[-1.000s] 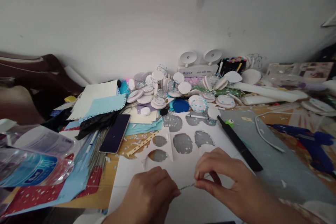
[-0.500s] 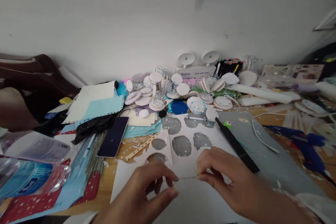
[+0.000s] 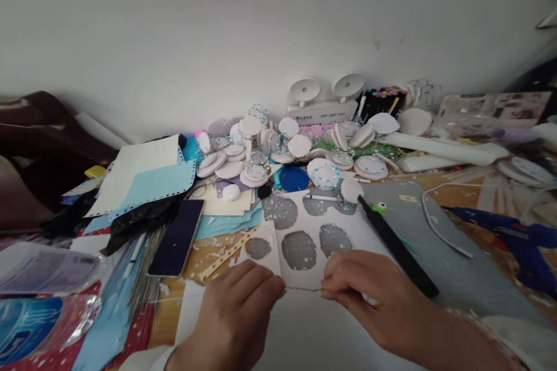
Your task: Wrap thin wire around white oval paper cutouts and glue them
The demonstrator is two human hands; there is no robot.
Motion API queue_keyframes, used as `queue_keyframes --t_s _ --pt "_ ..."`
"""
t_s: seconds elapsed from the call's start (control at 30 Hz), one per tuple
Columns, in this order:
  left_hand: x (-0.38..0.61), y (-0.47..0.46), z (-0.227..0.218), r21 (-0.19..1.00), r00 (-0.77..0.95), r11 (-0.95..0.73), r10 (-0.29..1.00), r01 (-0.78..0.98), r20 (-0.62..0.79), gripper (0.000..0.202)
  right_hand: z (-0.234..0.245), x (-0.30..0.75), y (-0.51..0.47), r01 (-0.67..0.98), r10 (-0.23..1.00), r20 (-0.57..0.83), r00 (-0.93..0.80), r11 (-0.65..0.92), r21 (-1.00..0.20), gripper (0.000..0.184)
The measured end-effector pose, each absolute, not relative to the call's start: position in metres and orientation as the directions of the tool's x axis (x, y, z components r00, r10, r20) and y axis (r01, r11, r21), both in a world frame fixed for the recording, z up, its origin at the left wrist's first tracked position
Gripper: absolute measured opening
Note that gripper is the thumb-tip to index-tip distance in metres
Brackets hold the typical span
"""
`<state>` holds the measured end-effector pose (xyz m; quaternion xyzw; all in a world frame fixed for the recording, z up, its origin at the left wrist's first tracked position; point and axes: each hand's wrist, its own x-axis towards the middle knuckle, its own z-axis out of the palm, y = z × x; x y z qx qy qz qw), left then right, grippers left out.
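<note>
A thin, dark twisted wire (image 3: 303, 288) runs nearly level between my two hands. My left hand (image 3: 237, 313) is closed with its fingertips on the wire's left end. The right end is pinched between thumb and forefinger of my right hand (image 3: 369, 295). Beneath them lies a white sheet (image 3: 304, 330). Just beyond the hands is a white card with round cut-outs (image 3: 311, 220), one of its holes close to my right knuckles.
A phone (image 3: 176, 237) and plastic bottles (image 3: 47, 301) lie left. Behind is a pile of white discs (image 3: 252, 151), some edged with blue dots. To the right are a black stick-like tool (image 3: 398, 246), a grey mat (image 3: 435, 232) and a blue glue gun (image 3: 513, 237).
My left fingers, loosely parted before, have closed on the wire's left end. The wire is still held by my right hand. The view has shifted slightly.
</note>
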<state>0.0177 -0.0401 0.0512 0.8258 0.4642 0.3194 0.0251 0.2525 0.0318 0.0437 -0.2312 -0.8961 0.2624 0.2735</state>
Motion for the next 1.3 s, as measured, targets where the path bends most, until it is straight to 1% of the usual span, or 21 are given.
queue_keyframes --t_s 0.07,0.1,0.13,0.17,0.2,0.23,0.33,0.4,0.47,0.57,0.67,0.77,0.87,0.93,1.0,1.07,1.13,1.17,1.2,1.23,1.3 --pt "0.019 -0.037 0.05 0.513 0.289 -0.492 0.857 0.703 0.426 0.017 0.037 0.256 0.033 0.205 0.345 0.533 -0.773 0.93 -0.305 0.021" --pt "0.019 -0.036 0.05 0.586 0.256 -0.443 0.89 0.679 0.377 0.017 0.034 0.257 0.034 0.179 0.246 0.57 -0.784 0.969 -0.172 0.023" --pt "0.018 -0.034 0.05 0.639 0.233 -0.397 0.915 0.66 0.328 0.016 0.033 0.257 0.035 0.159 0.18 0.581 -0.794 0.983 -0.087 0.025" --pt "0.017 -0.033 0.05 0.666 0.223 -0.366 0.93 0.65 0.293 0.016 0.033 0.257 0.037 0.146 0.158 0.584 -0.797 0.987 -0.067 0.026" --pt "0.016 -0.032 0.05 0.671 0.224 -0.356 0.934 0.65 0.278 0.016 0.034 0.256 0.038 0.151 0.186 0.572 -0.799 0.983 -0.108 0.026" --pt "0.014 -0.031 0.05 0.656 0.239 -0.372 0.928 0.657 0.287 0.016 0.036 0.255 0.04 0.173 0.252 0.55 -0.796 0.966 -0.191 0.025" --pt "0.01 -0.03 0.048 0.534 0.324 -0.484 0.871 0.694 0.368 0.019 0.046 0.252 0.044 0.268 0.487 0.336 -0.807 0.807 -0.526 0.007" --pt "0.008 -0.029 0.048 0.439 0.371 -0.535 0.835 0.722 0.407 0.023 0.051 0.252 0.047 0.324 0.55 0.147 -0.822 0.664 -0.674 0.01" --pt "0.007 -0.027 0.047 0.368 0.402 -0.563 0.809 0.74 0.43 0.025 0.055 0.251 0.049 0.372 0.558 0.015 -0.83 0.573 -0.731 0.01" --pt "0.007 -0.026 0.047 0.315 0.432 -0.584 0.789 0.748 0.438 0.025 0.056 0.25 0.051 0.44 0.567 -0.093 -0.818 0.514 -0.736 0.004" --pt "0.008 -0.025 0.046 0.319 0.436 -0.586 0.789 0.744 0.433 0.025 0.055 0.247 0.054 0.471 0.567 -0.146 -0.811 0.485 -0.737 0.006" --pt "0.009 -0.024 0.047 0.387 0.416 -0.569 0.811 0.726 0.411 0.025 0.052 0.246 0.054 0.459 0.566 -0.131 -0.814 0.488 -0.743 0.008" --pt "0.01 -0.025 0.047 0.51 0.355 -0.501 0.863 0.699 0.36 0.025 0.048 0.246 0.051 0.439 0.564 -0.069 -0.823 0.555 -0.706 0.011" --pt "0.011 -0.024 0.047 0.613 0.289 -0.421 0.907 0.668 0.307 0.022 0.045 0.247 0.047 0.416 0.548 0.043 -0.836 0.681 -0.603 0.014" --pt "0.01 -0.022 0.048 0.732 0.215 -0.276 0.96 0.623 0.178 0.021 0.043 0.248 0.042 0.371 0.482 0.236 -0.844 0.842 -0.391 0.025" --pt "0.008 -0.018 0.048 0.847 0.182 -0.051 0.982 0.529 -0.054 0.024 0.041 0.249 0.04 0.308 0.339 0.418 -0.843 0.941 -0.141 0.038" --pt "0.007 -0.014 0.049 0.9 0.225 0.157 0.937 0.406 -0.265 0.026 0.04 0.25 0.04 0.264 0.231 0.516 -0.825 0.964 -0.009 0.042" --pt "0.007 -0.013 0.05 0.906 0.251 0.209 0.916 0.368 -0.314 0.026 0.04 0.251 0.041 0.263 0.23 0.53 -0.816 0.965 -0.014 0.041" --pt "0.006 -0.012 0.05 0.908 0.257 0.209 0.914 0.363 -0.313 0.026 0.04 0.251 0.042 0.278 0.27 0.526 -0.807 0.958 -0.066 0.038" --pt "0.006 -0.013 0.05 0.906 0.238 0.153 0.935 0.394 -0.261 0.025 0.04 0.251 0.044 0.304 0.34 0.501 -0.796 0.94 -0.156 0.035" --pt "0.007 -0.015 0.05 0.852 0.189 -0.077 0.982 0.517 -0.026 0.022 0.042 0.252 0.047 0.356 0.504 0.376 -0.778 0.846 -0.397 0.024"
